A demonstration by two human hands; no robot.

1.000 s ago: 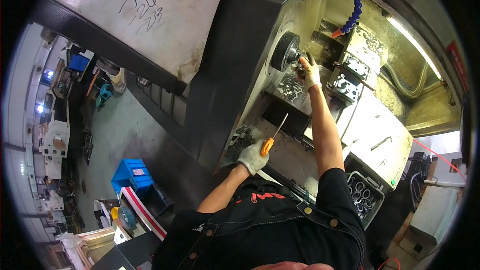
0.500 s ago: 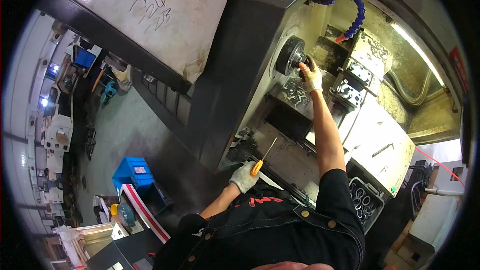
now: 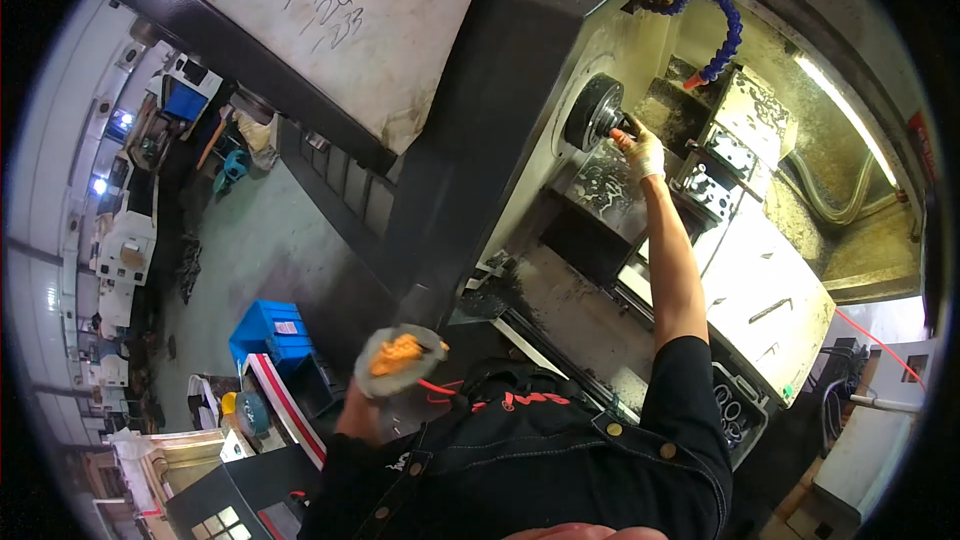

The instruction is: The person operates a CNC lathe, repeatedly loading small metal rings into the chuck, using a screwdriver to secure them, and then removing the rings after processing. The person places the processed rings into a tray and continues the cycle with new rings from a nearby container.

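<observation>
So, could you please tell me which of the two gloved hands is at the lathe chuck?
The right hand, arm stretched to the dark round chuck. The left hand stays by the body.

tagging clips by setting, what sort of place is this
Most likely a machine shop or factory floor. The gloved right hand reaches to the round dark metal chuck inside an open grey lathe-type machine, a blue segmented coolant hose hangs above it, and more pale machines line the aisle at left.

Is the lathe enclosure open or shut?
Open: the right hand reaches inside to the chuck, with the lit interior and blue coolant hose exposed.
</observation>
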